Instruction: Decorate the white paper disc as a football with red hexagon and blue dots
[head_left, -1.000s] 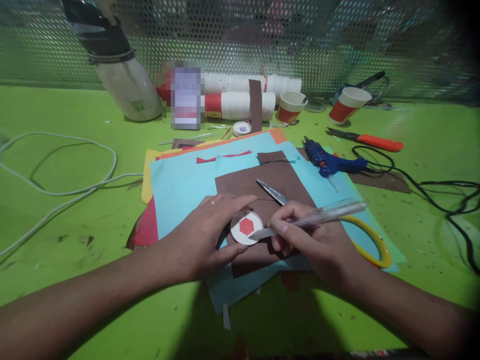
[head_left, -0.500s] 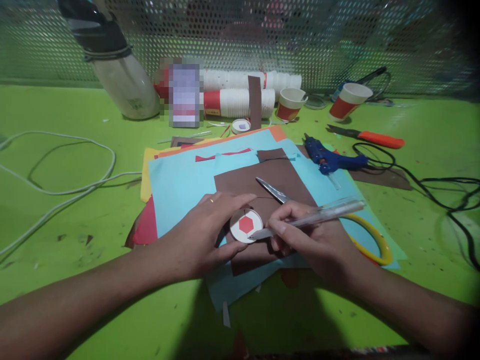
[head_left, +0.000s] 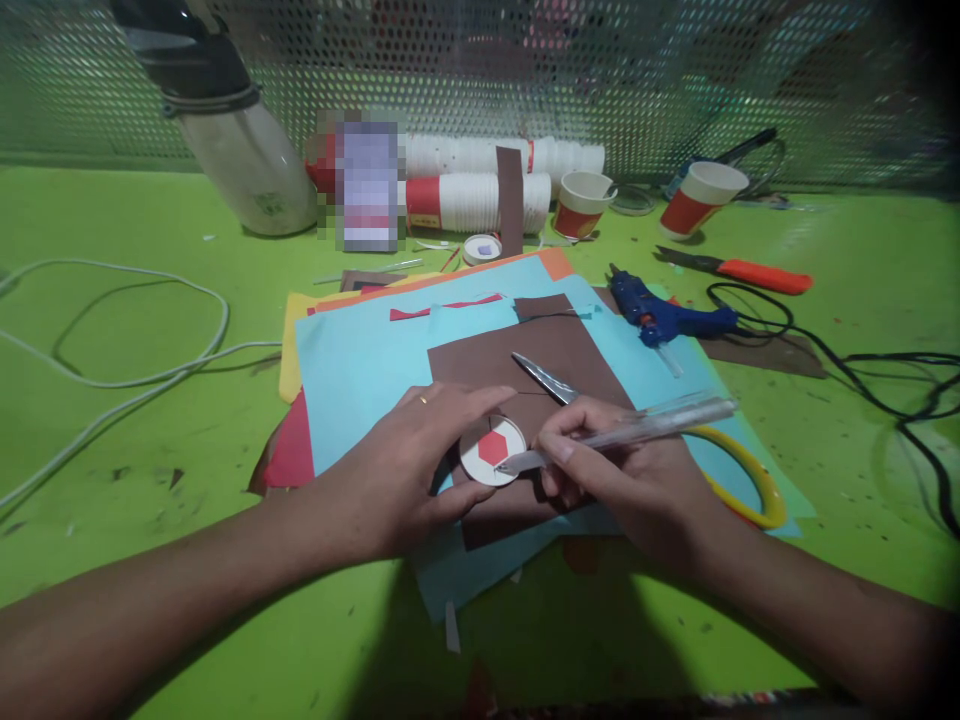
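A round white disc (head_left: 469, 462) with a red hexagon at its centre and thin dark lines lies over brown paper (head_left: 600, 375). Thumb and fingers of my left hand (head_left: 420, 465) are curved round the disc's left side, holding it. My right hand (head_left: 615, 460) grips a clear pen (head_left: 652, 424), its tip on the disc just below the hexagon. Scissors (head_left: 544, 377) with a yellow handle lie partly under my right hand. Light blue sheets (head_left: 360, 370) spread beneath the brown paper.
A blue glue gun (head_left: 652, 315) and orange-handled pliers (head_left: 765, 273) lie at the right, with black cables. Behind stand two paper cups (head_left: 582, 205), stacked white cups (head_left: 472, 203), a phone (head_left: 370, 190) and a bottle (head_left: 247, 150). A white cable (head_left: 217, 350) curves across the left.
The pen tip has shifted slightly up on the disc, closer to the red hexagon. My left hand keeps its place round the disc.
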